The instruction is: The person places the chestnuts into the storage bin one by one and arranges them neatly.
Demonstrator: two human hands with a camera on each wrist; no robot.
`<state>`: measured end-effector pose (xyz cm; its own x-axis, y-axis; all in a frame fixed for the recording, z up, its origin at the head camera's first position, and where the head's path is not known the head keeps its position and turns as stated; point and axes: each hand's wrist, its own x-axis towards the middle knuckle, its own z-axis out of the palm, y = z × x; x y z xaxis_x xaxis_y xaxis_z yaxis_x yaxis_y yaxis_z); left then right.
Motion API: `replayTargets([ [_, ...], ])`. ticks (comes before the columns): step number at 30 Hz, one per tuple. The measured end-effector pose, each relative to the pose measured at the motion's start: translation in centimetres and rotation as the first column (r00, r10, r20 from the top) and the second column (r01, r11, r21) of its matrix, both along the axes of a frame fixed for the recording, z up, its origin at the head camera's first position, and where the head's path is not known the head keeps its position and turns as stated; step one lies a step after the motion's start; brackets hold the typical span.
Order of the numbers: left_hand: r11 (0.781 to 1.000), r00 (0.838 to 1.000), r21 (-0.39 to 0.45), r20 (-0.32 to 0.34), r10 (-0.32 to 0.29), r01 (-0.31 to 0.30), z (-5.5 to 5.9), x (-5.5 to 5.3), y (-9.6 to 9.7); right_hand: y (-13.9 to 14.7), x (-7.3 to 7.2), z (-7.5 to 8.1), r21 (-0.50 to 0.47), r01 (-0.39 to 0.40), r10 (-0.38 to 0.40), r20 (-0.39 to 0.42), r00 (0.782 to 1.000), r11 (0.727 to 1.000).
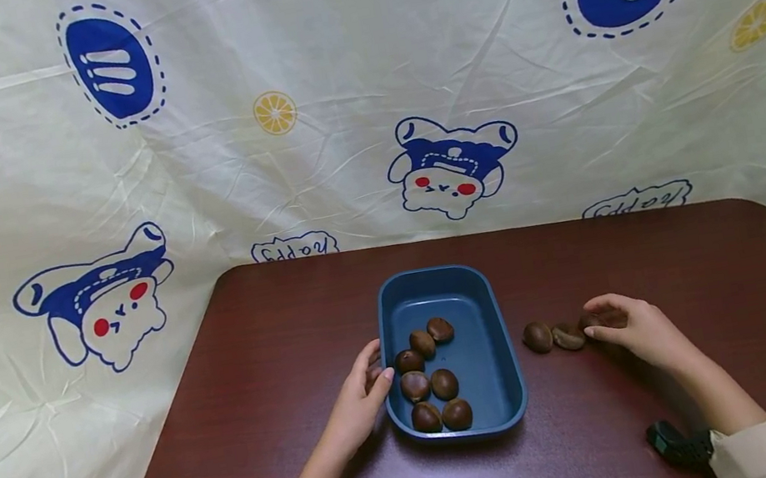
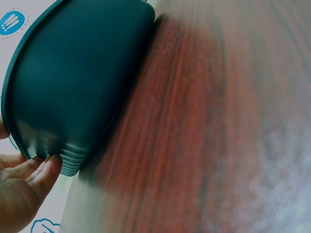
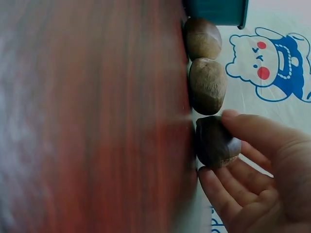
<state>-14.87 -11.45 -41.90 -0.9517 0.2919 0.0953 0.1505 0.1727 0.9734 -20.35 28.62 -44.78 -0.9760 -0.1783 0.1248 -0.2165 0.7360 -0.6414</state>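
A blue rectangular tray (image 1: 472, 317) stands on the table with several brown chestnuts (image 1: 415, 387) gathered along its left side. My left hand (image 1: 360, 399) grips the tray's left rim, thumb at the edge; in the left wrist view its fingers (image 2: 48, 174) lie against the outer wall. Right of the tray, three chestnuts form a short row. My right hand (image 1: 637, 327) holds the rightmost chestnut (image 3: 216, 141) between thumb and fingers, low at the tabletop. Beside it are the middle chestnut (image 3: 208, 86) and the one nearest the tray (image 3: 203, 39).
The dark brown wooden table (image 1: 289, 314) has rounded far corners. Behind it hangs a pale printed cloth (image 1: 326, 172) with blue cartoon figures. Dark straps with small devices (image 1: 679, 445) sit at both wrists, by the light sleeves (image 1: 764, 452).
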Motion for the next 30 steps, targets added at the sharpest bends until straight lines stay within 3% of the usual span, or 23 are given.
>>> replayTargets([
  [13, 1.0, 1.0, 0.009, -0.003, -0.006, 0.006, 0.1, 0.1, 0.0, 0.0, 0.1, -0.3, -0.031, -0.002, 0.003, 0.008, 1.0, 1.0],
  [27, 1.0, 1.0, 0.017, -0.002, -0.009, 0.009, -0.1, -0.1, 0.0, -2.2, -0.4, 2.0, -0.077, -0.033, 0.031, -0.03, 0.999, 0.997],
  [30, 1.0, 1.0, 0.019, -0.006, -0.008, 0.008, -1.4, -0.6, -0.2, -3.5, -0.5, 2.8, -0.109, -0.064, 0.061, -0.031, 0.998, 0.992],
])
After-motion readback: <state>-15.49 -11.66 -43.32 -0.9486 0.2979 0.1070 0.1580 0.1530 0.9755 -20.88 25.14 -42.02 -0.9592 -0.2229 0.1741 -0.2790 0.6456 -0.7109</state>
